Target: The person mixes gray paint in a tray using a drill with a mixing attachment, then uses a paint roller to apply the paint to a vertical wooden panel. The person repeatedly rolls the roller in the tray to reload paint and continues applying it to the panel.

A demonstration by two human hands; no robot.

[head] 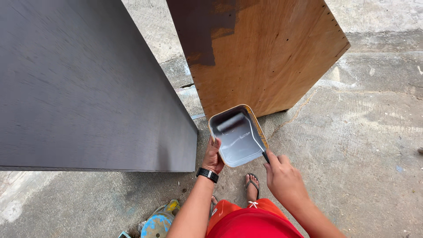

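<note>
My left hand (213,155) grips the near left rim of a small rectangular paint tray (260,132) coated in dark grey paint, held up in front of me. My right hand (284,176) holds the thin handle of a small paint roller (231,122), whose paint-soaked roll lies in the far end of the tray. A black watch sits on my left wrist. Just beyond the tray stands a plywood board (273,57), bare brown except for a dark painted patch at its top left.
A large board (83,83) painted fully dark grey fills the left side. Under everything is a rough concrete floor (365,145). A paint-spattered container (158,222) sits by my left leg. My sandalled foot (252,185) and red shorts show below.
</note>
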